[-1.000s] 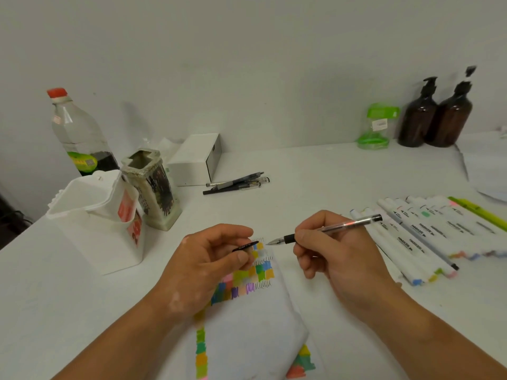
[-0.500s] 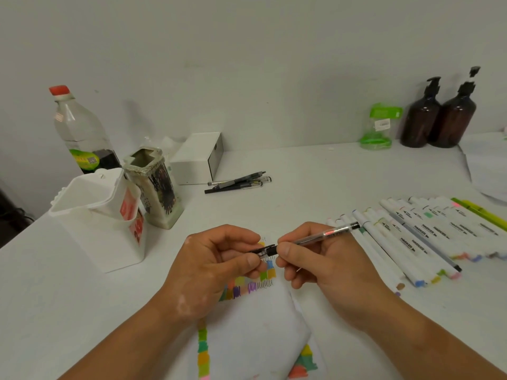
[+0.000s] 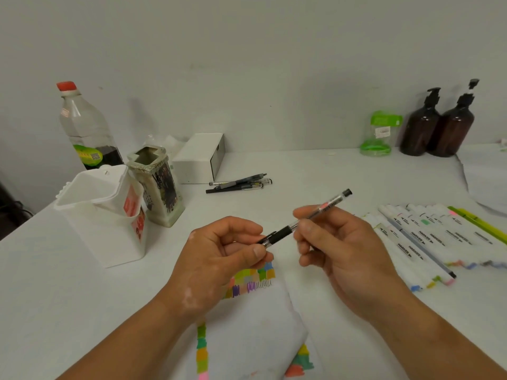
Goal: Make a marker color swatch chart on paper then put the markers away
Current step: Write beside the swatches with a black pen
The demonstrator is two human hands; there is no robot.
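Both hands hold a clear-barrelled gel pen [image 3: 310, 218] above the white table [image 3: 315, 171], its far end slanting up to the right; the left hand [image 3: 219, 256] pinches the pen's lower, capped end between thumb and curled fingers; the right hand [image 3: 343, 250] grips the barrel just behind the black grip, fingers curled round it; beneath them lies the swatch paper [image 3: 247, 338], with coloured blocks along its top and left edges; the white markers [image 3: 428, 237] lie in a row on the table beside the right hand; a white plastic holder [image 3: 104, 215] stands at the left, well apart from them.
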